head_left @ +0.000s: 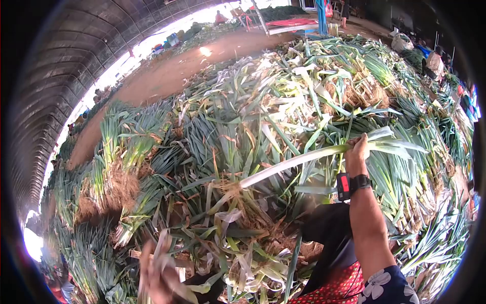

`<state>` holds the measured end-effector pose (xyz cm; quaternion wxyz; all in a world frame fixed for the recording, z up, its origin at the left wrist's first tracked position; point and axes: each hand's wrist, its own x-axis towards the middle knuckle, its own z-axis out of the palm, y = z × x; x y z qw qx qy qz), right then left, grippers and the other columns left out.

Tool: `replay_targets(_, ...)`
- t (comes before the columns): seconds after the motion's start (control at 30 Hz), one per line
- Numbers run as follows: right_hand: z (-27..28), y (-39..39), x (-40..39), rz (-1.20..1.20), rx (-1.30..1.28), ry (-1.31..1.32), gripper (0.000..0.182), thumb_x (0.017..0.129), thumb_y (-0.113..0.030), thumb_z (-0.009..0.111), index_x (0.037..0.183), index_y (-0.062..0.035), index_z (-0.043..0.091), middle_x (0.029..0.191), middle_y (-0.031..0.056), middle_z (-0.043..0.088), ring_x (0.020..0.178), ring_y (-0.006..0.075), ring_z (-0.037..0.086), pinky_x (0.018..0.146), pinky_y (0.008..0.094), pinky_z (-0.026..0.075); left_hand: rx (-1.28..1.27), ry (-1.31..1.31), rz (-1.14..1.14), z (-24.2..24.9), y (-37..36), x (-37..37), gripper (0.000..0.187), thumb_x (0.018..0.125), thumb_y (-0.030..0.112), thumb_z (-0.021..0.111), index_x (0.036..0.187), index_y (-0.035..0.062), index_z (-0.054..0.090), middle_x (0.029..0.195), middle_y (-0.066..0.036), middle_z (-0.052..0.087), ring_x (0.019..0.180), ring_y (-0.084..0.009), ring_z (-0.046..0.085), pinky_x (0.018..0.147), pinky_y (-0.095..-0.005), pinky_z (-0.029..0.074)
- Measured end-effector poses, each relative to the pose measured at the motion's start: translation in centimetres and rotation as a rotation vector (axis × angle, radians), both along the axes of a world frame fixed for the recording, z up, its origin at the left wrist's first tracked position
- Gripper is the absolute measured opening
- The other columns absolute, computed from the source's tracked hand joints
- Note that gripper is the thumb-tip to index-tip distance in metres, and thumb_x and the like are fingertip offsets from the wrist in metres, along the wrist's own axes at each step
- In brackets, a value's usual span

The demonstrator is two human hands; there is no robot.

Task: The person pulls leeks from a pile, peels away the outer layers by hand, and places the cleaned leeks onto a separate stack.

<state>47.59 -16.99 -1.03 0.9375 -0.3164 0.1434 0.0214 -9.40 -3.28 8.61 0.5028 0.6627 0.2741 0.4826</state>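
My right hand [358,147] is closed around the green upper part of a leek [298,159]. The leek's long white shaft points left and slightly down, ending in a clump of pale roots [230,188]. Its leaves [397,144] stick out to the right past my fist. At the lower left, my left hand [164,276] is smeared by motion, apart from the leek. Pale strips of leaf show beside its fingers, and I cannot make out whether it holds them. Below the leek lie loose peeled leaves [243,268].
Heaps of leeks [283,96] spread ahead and to the right. Rooted bundles [111,177] stand at the left. Brown bare ground [167,81] runs behind them. A blue post [322,17] and a sack [401,42] are at the back. My dark-clothed knee [329,225] is close below.
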Motion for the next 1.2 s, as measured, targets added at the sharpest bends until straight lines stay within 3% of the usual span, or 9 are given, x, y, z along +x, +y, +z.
replay_targets(0.03, 0.7, 0.2, -0.4, -0.036, 0.045, -0.014, 0.035, 0.093, -0.025, 0.060, 0.065, -0.0138, 0.043, 0.052, -0.0020, 0.039, 0.041, 0.0114, 0.035, 0.042, 0.0261, 0.036, -0.337, 0.104, -0.192, 1.0, 2.4, -0.3, 0.061, 0.089, 0.019, 0.058, 0.140, -0.0045, 0.036, 0.124, -0.024, 0.056, 0.099, -0.0299, 0.065, 0.077, -0.0439, 0.057)
replay_targets(0.07, 1.3, 0.4, -0.6, -0.076, 0.091, -0.027, 0.035, 0.094, -0.025, 0.060, 0.065, -0.0136, 0.042, 0.052, -0.0019, 0.039, 0.041, 0.0118, 0.035, 0.043, 0.0268, 0.037, -0.111, 0.096, -0.347, -3.6, 5.8, -0.7, 0.061, 0.084, 0.019, 0.065, 0.137, 0.0001, 0.042, 0.103, -0.022, 0.066, 0.084, -0.0345, 0.069, 0.072, -0.0438, 0.057)
replay_targets(0.13, 1.3, 0.6, -1.0, -0.001, 0.047, -0.131, 0.036, 0.100, -0.038, 0.047, 0.073, -0.0135, 0.046, 0.063, -0.0009, 0.043, 0.055, 0.0135, 0.041, 0.053, 0.0280, 0.036, 0.529, 1.698, 0.154, -1.8, 5.2, 2.6, 0.051, 0.083, 0.019, 0.067, 0.130, 0.0054, 0.052, 0.091, -0.019, 0.069, 0.080, -0.0365, 0.068, 0.071, -0.0404, 0.054)
replay_targets(0.27, 5.2, 2.1, -4.9, 0.030, 0.128, -0.171, 0.028, 0.099, -0.030, 0.052, 0.078, -0.0123, 0.046, 0.064, -0.0002, 0.043, 0.056, 0.0134, 0.041, 0.057, 0.0286, 0.039, 0.284, 0.828, 0.054, -0.8, 2.7, 5.8, 0.032, 0.081, 0.012, 0.070, 0.112, 0.0047, 0.064, 0.083, -0.015, 0.068, 0.081, -0.0337, 0.066, 0.082, -0.0394, 0.050)
replay_targets(0.4, 6.4, 4.6, -8.1, 0.146, 0.160, -0.240, 0.027, 0.098, -0.028, 0.054, 0.079, -0.0110, 0.045, 0.063, -0.0009, 0.042, 0.054, 0.0116, 0.040, 0.054, 0.0280, 0.039, 0.748, 0.652, 0.038, 1.4, -0.9, 11.7, 0.051, 0.073, 0.016, 0.078, 0.119, 0.0005, 0.061, 0.105, -0.017, 0.064, 0.092, -0.0303, 0.062, 0.079, -0.0380, 0.050)
replay_targets(0.6, 7.9, 7.8, -17.5, 0.374, 0.057, -0.230, 0.025, 0.095, -0.028, 0.060, 0.090, -0.0106, 0.043, 0.066, 0.0001, 0.045, 0.052, 0.0103, 0.042, 0.048, 0.0261, 0.040, 0.936, 0.746, -0.018, -1.2, -2.8, 23.2, 0.094, 0.065, 0.024, 0.083, 0.141, -0.0019, 0.035, 0.134, -0.019, 0.046, 0.122, -0.0346, 0.044, 0.100, -0.0485, 0.035)
replay_targets(0.83, 7.7, 8.5, -22.3, 0.633, 0.080, -0.210, 0.022, 0.094, -0.028, 0.062, 0.091, -0.0105, 0.049, 0.069, -0.0007, 0.046, 0.053, 0.0095, 0.042, 0.047, 0.0254, 0.036, 0.467, 0.944, 0.000, -3.4, -2.3, 25.2, 0.055, 0.080, 0.015, 0.065, 0.131, 0.0071, 0.048, 0.082, -0.015, 0.066, 0.077, -0.0364, 0.066, 0.069, -0.0442, 0.051)
replay_targets(1.07, 9.3, 5.7, -16.7, 0.450, 0.105, -0.335, 0.026, 0.093, -0.028, 0.064, 0.085, -0.0112, 0.047, 0.069, -0.0008, 0.047, 0.051, 0.0085, 0.042, 0.044, 0.0246, 0.035, 0.130, 0.668, -0.090, -12.9, -1.0, 18.9, 0.027, 0.080, 0.012, 0.067, 0.106, 0.0125, 0.062, 0.085, -0.017, 0.068, 0.081, -0.0391, 0.066, 0.069, -0.0433, 0.053)
replay_targets(1.2, 10.3, 3.9, -14.1, 0.385, 0.132, -0.410, 0.023, 0.095, -0.026, 0.062, 0.088, -0.0108, 0.047, 0.069, -0.0015, 0.046, 0.052, 0.0075, 0.041, 0.044, 0.0236, 0.034, 0.042, 1.241, -0.104, -27.0, 1.2, 7.5, 0.035, 0.080, 0.023, 0.067, 0.111, 0.0103, 0.060, 0.097, -0.023, 0.066, 0.095, -0.0409, 0.063, 0.079, -0.0477, 0.051)
